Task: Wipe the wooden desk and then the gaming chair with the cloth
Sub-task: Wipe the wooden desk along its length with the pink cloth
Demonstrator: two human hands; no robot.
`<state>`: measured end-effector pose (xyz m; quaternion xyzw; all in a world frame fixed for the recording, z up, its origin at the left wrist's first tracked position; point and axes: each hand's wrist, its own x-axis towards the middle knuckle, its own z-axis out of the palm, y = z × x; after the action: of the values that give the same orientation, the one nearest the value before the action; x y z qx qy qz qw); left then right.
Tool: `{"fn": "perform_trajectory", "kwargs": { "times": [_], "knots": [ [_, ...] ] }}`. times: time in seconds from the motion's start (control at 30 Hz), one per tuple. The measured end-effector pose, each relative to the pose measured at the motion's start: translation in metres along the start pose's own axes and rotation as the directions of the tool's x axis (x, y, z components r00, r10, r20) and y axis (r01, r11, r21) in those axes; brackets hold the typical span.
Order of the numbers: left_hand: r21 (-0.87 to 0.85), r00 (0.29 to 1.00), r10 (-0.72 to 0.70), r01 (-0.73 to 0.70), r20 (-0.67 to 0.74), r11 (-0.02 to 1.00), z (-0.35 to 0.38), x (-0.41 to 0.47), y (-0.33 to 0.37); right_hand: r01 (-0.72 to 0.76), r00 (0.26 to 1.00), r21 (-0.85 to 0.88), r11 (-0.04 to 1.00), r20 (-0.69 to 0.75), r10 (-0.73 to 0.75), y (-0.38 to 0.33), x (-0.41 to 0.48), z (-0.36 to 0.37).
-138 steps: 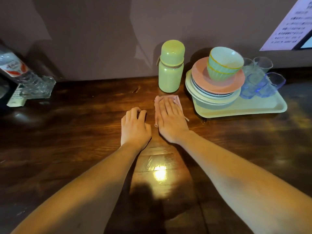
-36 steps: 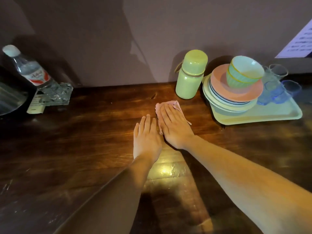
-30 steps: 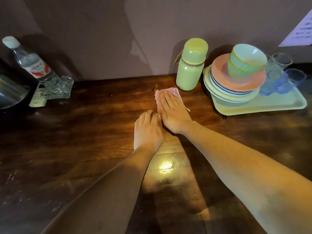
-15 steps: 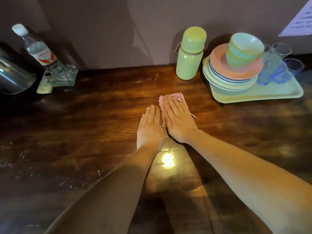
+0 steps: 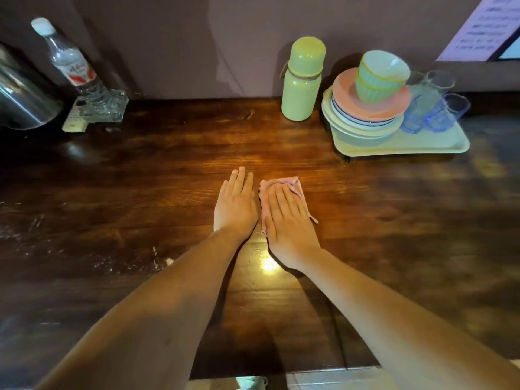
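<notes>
A dark brown wooden desk (image 5: pixel 140 215) stands against a plain mauve wall (image 5: pixel 168 38). Near its middle we see the right hand (image 5: pixel 289 220) lying flat, fingers straight and together, pressing on a small pink folded cloth (image 5: pixel 292 183). The left hand (image 5: pixel 235 209) lies flat on the bare wood just beside it, fingers straight, holding nothing. At the back right we find a pale green cylindrical flask (image 5: pixel 301 83) and a pale green rectangular tray (image 5: pixel 422 144) bearing stacked plates (image 5: pixel 365 108). A clear plastic water bottle (image 5: pixel 73 68) is at the back left.
</notes>
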<state>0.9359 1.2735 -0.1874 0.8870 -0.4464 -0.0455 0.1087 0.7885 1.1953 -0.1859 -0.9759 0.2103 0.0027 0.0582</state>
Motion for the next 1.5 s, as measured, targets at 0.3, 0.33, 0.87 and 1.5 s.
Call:
{"fn": "perform_trajectory", "kwargs": {
  "times": [0.3,0.33,0.87,1.5],
  "knots": [
    [-0.089,0.995,-0.023,0.015,-0.094,0.996,0.009,-0.004,-0.004,0.022,1.000,-0.030,0.999,0.005,-0.022,0.033,0.064,-0.007],
    [-0.105,0.994,-0.021,0.010,-0.109,0.994,0.009,-0.004,-0.004,0.007,1.000,-0.021,1.000,-0.011,-0.007,0.033,0.065,-0.005],
    [0.005,0.997,-0.077,0.077,-0.012,0.997,0.008,-0.060,0.022,0.120,0.993,-0.038,0.992,0.002,-0.120,0.003,-0.049,0.002],
    [-0.073,0.997,-0.005,-0.001,-0.082,0.997,0.002,-0.098,0.035,0.074,0.996,-0.035,0.997,-0.041,-0.075,-0.022,-0.119,0.022]
  ]
}}
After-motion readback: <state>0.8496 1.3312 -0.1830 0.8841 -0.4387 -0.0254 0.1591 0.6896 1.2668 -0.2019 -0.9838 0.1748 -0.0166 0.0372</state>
